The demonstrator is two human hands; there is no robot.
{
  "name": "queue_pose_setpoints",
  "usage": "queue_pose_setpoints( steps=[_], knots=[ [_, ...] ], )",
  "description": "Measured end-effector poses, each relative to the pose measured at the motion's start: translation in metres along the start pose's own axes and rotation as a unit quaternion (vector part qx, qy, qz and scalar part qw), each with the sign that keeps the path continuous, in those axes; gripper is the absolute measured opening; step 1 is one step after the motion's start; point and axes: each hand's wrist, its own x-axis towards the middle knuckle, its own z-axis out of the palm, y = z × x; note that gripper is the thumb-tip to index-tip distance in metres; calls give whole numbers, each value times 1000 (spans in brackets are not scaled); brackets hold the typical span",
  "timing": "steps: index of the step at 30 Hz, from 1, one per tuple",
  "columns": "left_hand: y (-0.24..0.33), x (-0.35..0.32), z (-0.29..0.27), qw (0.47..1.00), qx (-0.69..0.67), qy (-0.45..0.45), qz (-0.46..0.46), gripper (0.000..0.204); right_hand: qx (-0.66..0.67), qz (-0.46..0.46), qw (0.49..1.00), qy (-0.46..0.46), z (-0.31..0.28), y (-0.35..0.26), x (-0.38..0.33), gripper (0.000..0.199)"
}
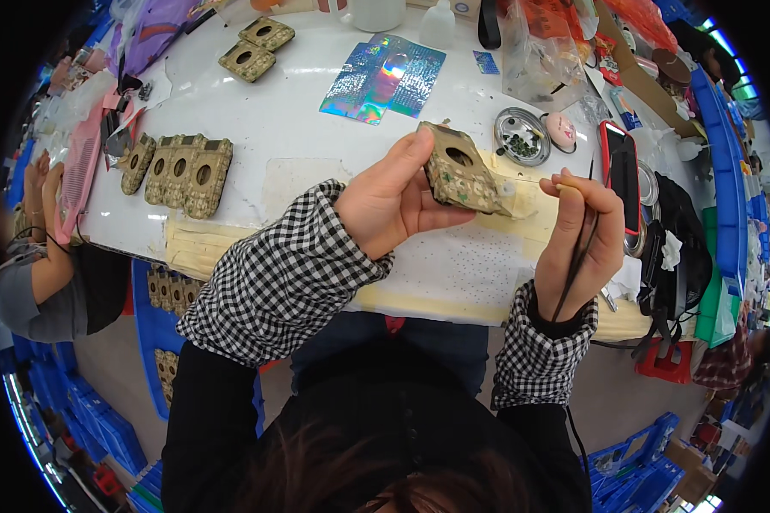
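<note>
My left hand [393,184] is closed around the edge of a camouflage toy tank hull [459,162], tilted up above the table with its round hole showing. Facing it, my right hand [583,227] pinches a thin, pale needle-like tool [530,180] between thumb and fingers. The tool's tip points at the hull's near right end; whether they touch I cannot tell. A slim dark stick [583,248] also runs through my right hand; its kind is unclear. Below both hands lies a white sheet with small dark dots [462,261].
More camouflage hulls [205,178] stand at the left, and two others [265,34] at the back. A round metal dish [522,137] of small dark green parts sits beside a red-cased phone [621,175]. Holographic bags [383,79] lie behind. Another person's arm [47,248] is far left.
</note>
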Motion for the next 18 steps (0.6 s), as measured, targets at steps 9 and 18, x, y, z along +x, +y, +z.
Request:
queue_pose_setpoints(
  steps=[9,18],
  knots=[
    [5,4,-15,996,-42,5,74,55,-216,-112,966,-87,1,19,0,10],
    [5,5,-25,992,-63,-18,105,52,-40,14,990,-134,-26,-3,-21,47]
  ],
)
